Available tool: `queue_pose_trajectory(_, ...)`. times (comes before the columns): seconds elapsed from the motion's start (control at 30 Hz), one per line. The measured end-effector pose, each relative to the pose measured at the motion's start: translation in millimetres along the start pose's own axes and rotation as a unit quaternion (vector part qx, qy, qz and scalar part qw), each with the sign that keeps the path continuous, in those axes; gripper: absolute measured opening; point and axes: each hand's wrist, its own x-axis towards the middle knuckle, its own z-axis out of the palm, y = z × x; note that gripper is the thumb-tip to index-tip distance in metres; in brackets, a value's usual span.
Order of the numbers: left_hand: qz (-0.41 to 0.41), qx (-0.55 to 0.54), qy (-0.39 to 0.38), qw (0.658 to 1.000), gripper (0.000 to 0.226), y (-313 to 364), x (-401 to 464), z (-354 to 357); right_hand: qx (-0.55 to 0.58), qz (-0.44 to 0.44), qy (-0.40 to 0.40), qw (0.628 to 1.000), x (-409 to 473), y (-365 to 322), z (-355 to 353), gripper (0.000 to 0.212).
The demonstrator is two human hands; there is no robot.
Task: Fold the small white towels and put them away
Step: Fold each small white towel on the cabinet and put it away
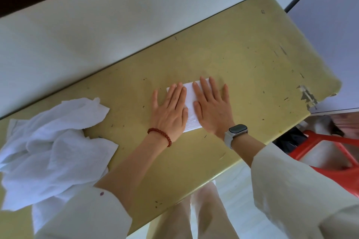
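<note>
Two hands lie flat in the middle of the frame in the head view, side by side on one folded towel (191,106), a small white rectangle on the worn yellow-green table (242,60). The left hand (171,110), with a red bead bracelet (160,135) at its wrist, covers the towel's left part; the right hand (212,107), with a pale smartwatch (236,132) at its wrist, covers the right part. On both hands the fingers are straight and slightly spread, palms down, pressing and not gripping. Only a strip of white shows between the hands, plus a corner at the top edge and one at the bottom.

At the lower left of the frame a loose pile of white towels (52,141) lies rumpled on the table, near the left forearm but well apart from the folded piece. At the lower right, beyond the table's edge, part of a red plastic stool (330,153) shows. No box, shelf or basket for storing the towels is in view.

The step in hand looks like flattening a fold just made, so this towel seems close to finished while the pile is not yet folded. The next move probably calls for lifting the palms without dragging the cloth, then either one more fold or setting the piece aside, square and clear of the pile
</note>
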Motion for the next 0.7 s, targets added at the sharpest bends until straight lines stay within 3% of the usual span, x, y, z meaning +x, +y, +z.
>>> queue_pose_trajectory(0.3, -0.013, 0.001, 0.008, 1.0, 0.053, 0, -1, -6, 0.001, -0.034, 0.0, 0.999, -4, 7, -11, 0.049)
queue_pose_trajectory(0.43, -0.062, -0.016, 0.055, 0.996, 0.044, -6, -6, -18, 0.003, -0.151, 0.081, 0.985, -34, 4, -16, 0.041)
queue_pose_trajectory(0.5, -0.083, -0.024, 0.078, 0.993, 0.038, -9, -12, -24, -0.011, -0.193, 0.065, 0.979, -47, 10, -14, 0.039)
queue_pose_trajectory(0.57, -0.065, -0.031, 0.092, 0.993, 0.033, -8, -19, -28, -0.036, -0.175, 0.031, 0.983, -46, 21, -18, 0.048)
queue_pose_trajectory(0.7, 0.051, -0.082, 0.081, 0.992, 0.029, 1, -34, -27, -0.066, -0.085, -0.031, 0.994, -14, 37, -47, 0.058)
